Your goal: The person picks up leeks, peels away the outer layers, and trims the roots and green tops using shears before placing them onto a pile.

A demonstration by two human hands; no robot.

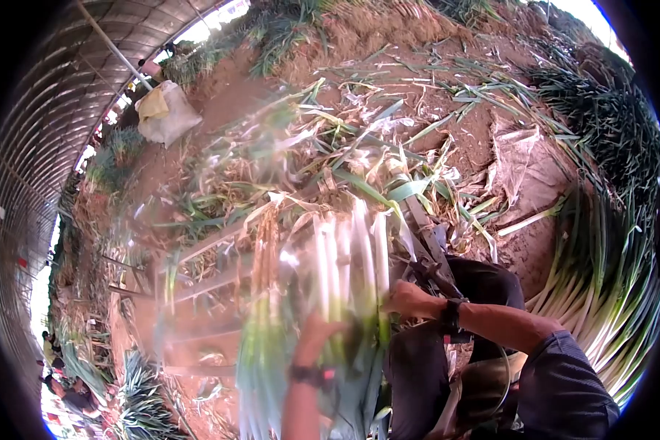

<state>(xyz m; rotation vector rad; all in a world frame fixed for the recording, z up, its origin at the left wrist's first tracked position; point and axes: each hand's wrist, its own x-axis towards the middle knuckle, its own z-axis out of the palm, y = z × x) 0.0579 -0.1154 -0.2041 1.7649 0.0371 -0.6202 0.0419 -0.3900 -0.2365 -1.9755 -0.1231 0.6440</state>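
Note:
Several long green onions [361, 257] lie side by side before me, white stems pointing away and green leaves towards me. To their left are more green onions with brown, dry outer skins [265, 253]. My left hand [319, 334] is over the green part of the white-stemmed onions; motion smears its fingers. My right hand [414, 299] is closed at the rightmost stalk, fingers curled. What lies inside its grip, if anything, is hidden. Just beyond it is a dark metal piece [433, 271]. Both wrists wear dark bands.
A blurred slatted frame [205, 341] stands at the left. Large heaps of green onions [601, 271] lie at the right. Peeled skins and cut leaves [374, 158] litter the soil ahead. A pale sack [167, 114] hangs at upper left; people [73, 392] are at lower left.

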